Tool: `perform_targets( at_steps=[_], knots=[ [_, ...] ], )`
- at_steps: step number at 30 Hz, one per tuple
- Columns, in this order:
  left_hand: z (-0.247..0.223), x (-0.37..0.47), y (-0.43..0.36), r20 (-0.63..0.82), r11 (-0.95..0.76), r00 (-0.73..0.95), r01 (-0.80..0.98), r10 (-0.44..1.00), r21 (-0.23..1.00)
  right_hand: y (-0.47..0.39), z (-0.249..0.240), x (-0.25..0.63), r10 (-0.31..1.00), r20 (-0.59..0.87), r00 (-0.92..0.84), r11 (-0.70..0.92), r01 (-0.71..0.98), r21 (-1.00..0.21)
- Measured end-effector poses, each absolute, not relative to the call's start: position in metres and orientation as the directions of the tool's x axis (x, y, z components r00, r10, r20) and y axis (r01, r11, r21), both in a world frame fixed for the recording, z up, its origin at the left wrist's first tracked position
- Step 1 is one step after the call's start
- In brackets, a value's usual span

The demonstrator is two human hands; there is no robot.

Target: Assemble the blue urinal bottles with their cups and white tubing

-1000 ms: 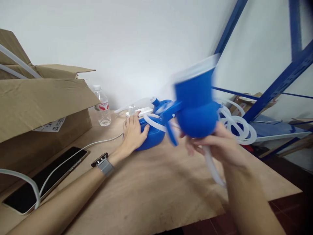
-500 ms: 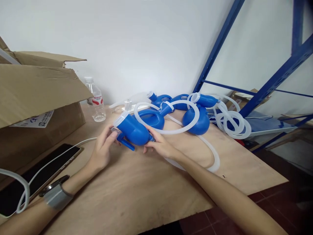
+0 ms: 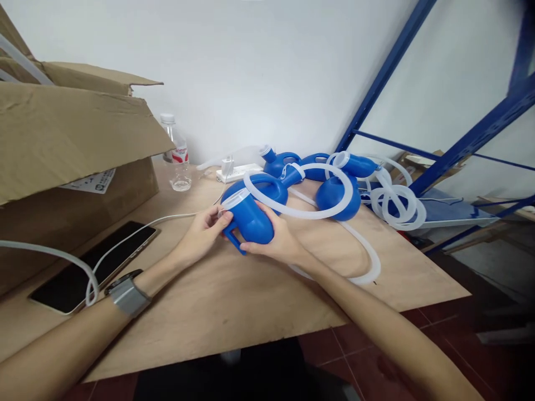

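A blue plastic urinal [image 3: 253,218], shaped like a cup with a white rim [image 3: 234,199] and a side handle, is held tilted above the table's middle. My right hand [image 3: 279,240] wraps around its rounded lower end. With thumb and fingers together, my left hand [image 3: 211,227] grips it at the rim near the top of the handle; a small clear piece there is partly hidden by the fingers. Just behind lies a larger blue urinal bottle [image 3: 271,192] with a loop handle. White tubing [image 3: 350,192] curves over that bottle and a round blue bottle [image 3: 334,200].
A cardboard box [image 3: 83,122] stands at the left, by a water bottle [image 3: 180,161] and a phone [image 3: 96,267] with a white cable. A power strip [image 3: 240,174] lies near the wall. Coiled tubing [image 3: 397,209] hangs past the table's right edge near a blue metal rack [image 3: 384,72].
The urinal has turned to a steeper tilt. My right hand has shifted from its narrow end to around its body. My left hand stays at the rim; the view has shifted slightly.
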State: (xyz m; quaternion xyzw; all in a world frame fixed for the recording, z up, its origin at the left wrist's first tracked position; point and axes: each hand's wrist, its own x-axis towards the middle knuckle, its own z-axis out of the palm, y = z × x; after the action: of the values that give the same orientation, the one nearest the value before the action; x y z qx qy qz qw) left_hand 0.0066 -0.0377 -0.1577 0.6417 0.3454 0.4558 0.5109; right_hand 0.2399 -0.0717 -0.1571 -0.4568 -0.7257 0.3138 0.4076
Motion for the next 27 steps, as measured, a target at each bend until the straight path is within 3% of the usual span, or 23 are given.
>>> perform_targets(
  at_steps=[8, 12, 18, 23, 27],
  knots=[
    [-0.167, 0.006, -0.028, 0.102, -0.145, 0.578, 0.027, 0.809, 0.989, -0.057, -0.165, 0.259, 0.897, 0.334, -0.29, 0.436, 0.448, -0.781],
    [-0.174, 0.003, -0.023, 0.221, -0.338, 0.476, 0.175, 0.851, 0.925, -0.057, -0.166, 0.261, 0.895, 0.334, -0.294, 0.443, 0.515, -0.734],
    [-0.177, -0.007, -0.022, 0.414, -0.534, 0.345, 0.424, 0.842, 0.732, -0.06, -0.167, 0.263, 0.926, 0.246, -0.287, 0.367, 0.523, -0.77],
    [-0.182, -0.004, -0.028, 0.597, -0.72, 0.403, 0.397, 0.694, 0.569, -0.064, -0.157, 0.266, 0.892, 0.253, -0.374, 0.427, 0.514, -0.744],
    [-0.182, -0.003, -0.03, 0.626, -0.78, 0.465, 0.361, 0.626, 0.511, -0.072, -0.149, 0.268, 0.884, 0.258, -0.39, 0.456, 0.596, -0.662]
  ],
)
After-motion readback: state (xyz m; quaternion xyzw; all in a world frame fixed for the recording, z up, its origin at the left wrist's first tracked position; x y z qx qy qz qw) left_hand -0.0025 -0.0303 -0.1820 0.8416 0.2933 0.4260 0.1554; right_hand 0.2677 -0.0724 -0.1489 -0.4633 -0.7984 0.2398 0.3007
